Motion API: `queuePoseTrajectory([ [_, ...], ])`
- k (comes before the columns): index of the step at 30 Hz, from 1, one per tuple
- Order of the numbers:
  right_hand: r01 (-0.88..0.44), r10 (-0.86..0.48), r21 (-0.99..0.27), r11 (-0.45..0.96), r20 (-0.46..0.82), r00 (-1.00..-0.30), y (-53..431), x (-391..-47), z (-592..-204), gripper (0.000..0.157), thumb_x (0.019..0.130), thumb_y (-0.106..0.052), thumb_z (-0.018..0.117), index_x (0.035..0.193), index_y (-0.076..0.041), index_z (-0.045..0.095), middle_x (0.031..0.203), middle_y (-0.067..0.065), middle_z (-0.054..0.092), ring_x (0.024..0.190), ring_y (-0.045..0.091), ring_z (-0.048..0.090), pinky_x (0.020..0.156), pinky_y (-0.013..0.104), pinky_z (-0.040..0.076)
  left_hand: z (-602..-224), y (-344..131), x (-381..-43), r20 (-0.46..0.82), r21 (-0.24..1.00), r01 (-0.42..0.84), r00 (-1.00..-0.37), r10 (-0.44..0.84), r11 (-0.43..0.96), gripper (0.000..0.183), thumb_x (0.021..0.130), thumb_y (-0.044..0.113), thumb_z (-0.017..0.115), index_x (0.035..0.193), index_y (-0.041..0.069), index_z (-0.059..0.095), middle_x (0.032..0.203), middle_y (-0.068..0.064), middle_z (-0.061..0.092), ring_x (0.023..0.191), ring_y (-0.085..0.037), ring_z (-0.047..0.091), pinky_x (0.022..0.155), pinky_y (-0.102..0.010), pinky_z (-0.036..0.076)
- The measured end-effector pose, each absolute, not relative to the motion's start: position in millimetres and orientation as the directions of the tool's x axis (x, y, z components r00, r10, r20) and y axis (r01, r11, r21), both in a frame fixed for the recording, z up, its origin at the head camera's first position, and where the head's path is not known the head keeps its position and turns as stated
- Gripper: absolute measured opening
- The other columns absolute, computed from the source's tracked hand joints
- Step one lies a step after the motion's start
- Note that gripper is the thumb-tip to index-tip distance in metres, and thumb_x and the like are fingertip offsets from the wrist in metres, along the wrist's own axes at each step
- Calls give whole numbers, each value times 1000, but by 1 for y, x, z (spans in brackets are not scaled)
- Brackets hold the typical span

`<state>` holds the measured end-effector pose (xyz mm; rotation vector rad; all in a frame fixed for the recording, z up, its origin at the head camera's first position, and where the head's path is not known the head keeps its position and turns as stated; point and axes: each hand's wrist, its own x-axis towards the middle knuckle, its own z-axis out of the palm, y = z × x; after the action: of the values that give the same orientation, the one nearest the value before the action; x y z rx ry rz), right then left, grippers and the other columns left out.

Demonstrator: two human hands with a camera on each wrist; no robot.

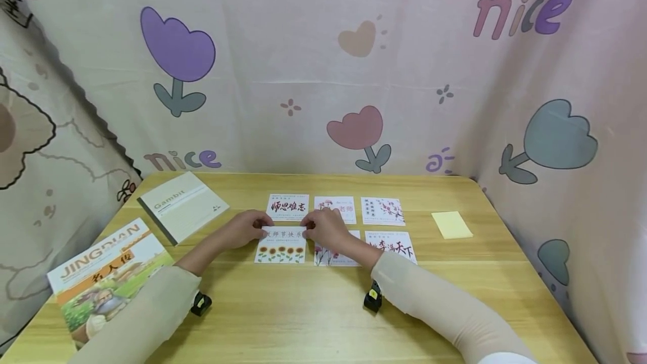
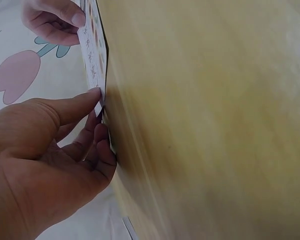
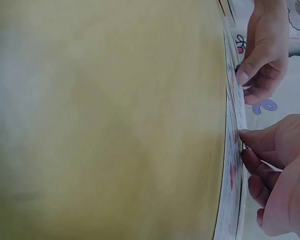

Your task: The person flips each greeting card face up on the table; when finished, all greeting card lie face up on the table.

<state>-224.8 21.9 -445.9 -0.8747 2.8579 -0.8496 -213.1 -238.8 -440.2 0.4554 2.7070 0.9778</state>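
Observation:
A square white card (image 1: 280, 249) printed with sunflowers and a line of characters lies at the left of the front row. My left hand (image 1: 244, 229) pinches its upper left corner, thumb on the printed face and fingers at the edge, as the left wrist view shows. At the opposite upper corner my right hand (image 1: 326, 229) pinches the same card between thumb and fingers. My right hand and forearm partly cover a pink-flower card (image 1: 336, 258). Directly behind the sunflower card is a card with large black and red characters (image 1: 289, 207).
Other cards are a flower card (image 1: 347, 212), a blossom card (image 1: 383, 211) and a red-lettered card (image 1: 389, 245). A yellow sticky-note pad (image 1: 451, 224) sits right. A Gambit book (image 1: 184, 206) and an illustrated JINGDIAN book (image 1: 113, 277) lie left. A patterned curtain (image 1: 283, 44) hangs behind the table.

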Motion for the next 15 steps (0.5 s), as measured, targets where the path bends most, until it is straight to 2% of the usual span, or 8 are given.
queuePoseTrajectory([
  [10, -525, -533, -465, 713, 128, -837, 26, -224, -443, 16, 88, -25, 78, 103, -19, 78, 90, -9, 71, 87, 11, 56, 84, 35, 35, -439, -236, -214, -92, 659, 235, -918, 386, 715, 23, 93, 3, 66, 116, 1, 68, 106, -9, 67, 97, -21, 59, 91, -43, 48],
  [12, -522, -528, -480, 705, 135, -838, 29, -226, -441, 16, 90, -26, 76, 104, -18, 78, 91, -9, 71, 89, 12, 56, 88, 38, 37, -438, -236, -214, -96, 661, 226, -920, 380, 715, 24, 94, 5, 66, 118, 1, 67, 106, -9, 66, 97, -21, 58, 90, -41, 48],
  [15, -493, -498, -568, 660, 161, -852, 37, -229, -432, 19, 94, -24, 70, 108, -13, 77, 95, -5, 70, 92, 15, 57, 92, 42, 42, -435, -238, -211, -102, 670, 201, -929, 357, 715, 27, 97, 10, 64, 123, 3, 65, 107, -9, 65, 95, -21, 58, 83, -36, 49],
])
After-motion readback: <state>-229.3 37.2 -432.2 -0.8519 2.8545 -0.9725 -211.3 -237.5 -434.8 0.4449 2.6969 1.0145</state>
